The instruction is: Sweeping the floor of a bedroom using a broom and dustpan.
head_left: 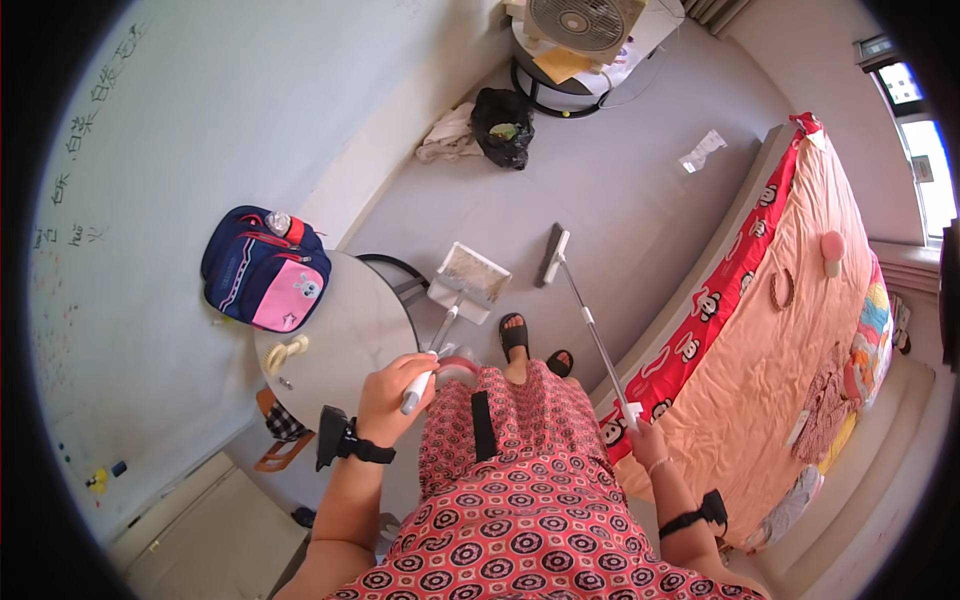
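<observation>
My left hand [395, 400] is closed around the grey-and-white handle of a long-handled dustpan [468, 284]. The white pan sits low in front of me beside the round table, with grey dust or debris inside. In my right hand [650, 442] is the upper end of a broom [590, 318], a thin metal pole with a white grip. Its narrow dark-bristled head [555, 256] is near the floor, a little right of the pan and apart from it. Both wrists wear black straps.
A round table [370, 310] at left bears a navy-and-pink backpack [265, 270]. The bed [770, 350] lines the right side. Ahead are a black plastic bag [502, 128], white cloth [450, 135], a table with a box fan [578, 22], and crumpled white paper [702, 151] on the floor.
</observation>
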`<state>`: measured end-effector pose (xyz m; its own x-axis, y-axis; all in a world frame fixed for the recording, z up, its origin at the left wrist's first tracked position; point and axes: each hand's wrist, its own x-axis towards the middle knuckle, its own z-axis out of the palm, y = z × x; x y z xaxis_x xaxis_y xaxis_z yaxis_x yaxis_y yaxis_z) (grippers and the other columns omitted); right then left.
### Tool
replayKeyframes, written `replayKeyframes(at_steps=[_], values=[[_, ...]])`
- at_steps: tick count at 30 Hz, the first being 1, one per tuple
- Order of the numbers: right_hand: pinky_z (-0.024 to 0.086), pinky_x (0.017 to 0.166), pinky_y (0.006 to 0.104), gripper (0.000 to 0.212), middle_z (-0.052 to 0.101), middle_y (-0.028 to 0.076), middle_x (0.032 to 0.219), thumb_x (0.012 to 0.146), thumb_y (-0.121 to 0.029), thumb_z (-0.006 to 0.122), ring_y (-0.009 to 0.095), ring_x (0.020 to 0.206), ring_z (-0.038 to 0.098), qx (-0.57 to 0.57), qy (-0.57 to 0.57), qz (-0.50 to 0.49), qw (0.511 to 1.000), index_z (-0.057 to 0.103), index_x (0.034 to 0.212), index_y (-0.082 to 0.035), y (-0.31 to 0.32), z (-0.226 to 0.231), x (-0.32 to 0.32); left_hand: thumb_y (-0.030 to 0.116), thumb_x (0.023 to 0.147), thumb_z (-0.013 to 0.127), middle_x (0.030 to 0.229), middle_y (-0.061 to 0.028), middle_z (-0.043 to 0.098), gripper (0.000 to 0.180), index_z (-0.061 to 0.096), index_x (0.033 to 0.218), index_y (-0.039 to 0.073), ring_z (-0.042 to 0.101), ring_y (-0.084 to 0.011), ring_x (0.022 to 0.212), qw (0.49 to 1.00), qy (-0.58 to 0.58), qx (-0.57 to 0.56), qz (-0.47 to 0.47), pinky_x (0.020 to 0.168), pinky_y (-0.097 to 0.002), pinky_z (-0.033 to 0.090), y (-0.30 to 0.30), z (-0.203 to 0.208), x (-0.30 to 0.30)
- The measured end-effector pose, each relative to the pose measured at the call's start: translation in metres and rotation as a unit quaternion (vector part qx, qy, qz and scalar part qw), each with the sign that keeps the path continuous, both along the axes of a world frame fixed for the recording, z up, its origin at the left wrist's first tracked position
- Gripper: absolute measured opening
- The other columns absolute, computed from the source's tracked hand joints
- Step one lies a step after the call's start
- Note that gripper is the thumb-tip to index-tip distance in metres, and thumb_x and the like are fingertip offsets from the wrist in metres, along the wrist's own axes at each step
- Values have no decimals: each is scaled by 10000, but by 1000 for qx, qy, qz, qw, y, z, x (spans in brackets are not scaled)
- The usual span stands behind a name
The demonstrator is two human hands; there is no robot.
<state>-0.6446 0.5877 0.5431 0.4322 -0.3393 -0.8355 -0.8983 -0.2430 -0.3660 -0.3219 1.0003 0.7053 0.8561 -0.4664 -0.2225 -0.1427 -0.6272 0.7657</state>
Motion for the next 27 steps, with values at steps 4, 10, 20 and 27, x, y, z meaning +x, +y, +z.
replayKeyframes(at_steps=[4,10,20,27], values=[[531,777,434,384,705,219,937,948,-263,617,354,894,700,-56,-26,95,994,624,1244,-19,7,34,-11,61,834,688,1103,-156,720,232,708,1063,26,699,-326,1006,1000,9,0,1,867,-360,550,1,-3,3],[529,838,453,368,695,261,1034,938,-306,608,425,977,672,-30,-109,158,981,655,1156,-13,42,-42,115,63,821,703,1083,-155,716,224,711,1043,41,698,-347,950,1000,-22,-12,2,809,-374,563,-4,-5,0],[464,537,368,326,628,77,685,939,-313,617,199,588,607,35,-10,-53,998,686,1072,-23,49,-129,149,48,835,697,1085,-150,719,208,713,1042,38,707,-322,954,1000,-9,-9,23,832,-349,553,-21,5,-8],[347,424,259,193,507,-46,628,987,-213,574,78,474,461,86,68,-219,970,667,1093,-80,-28,-47,-44,31,832,704,1077,-157,720,207,712,1039,37,708,-318,944,1000,-18,-17,12,817,-348,555,-41,-12,-4]])
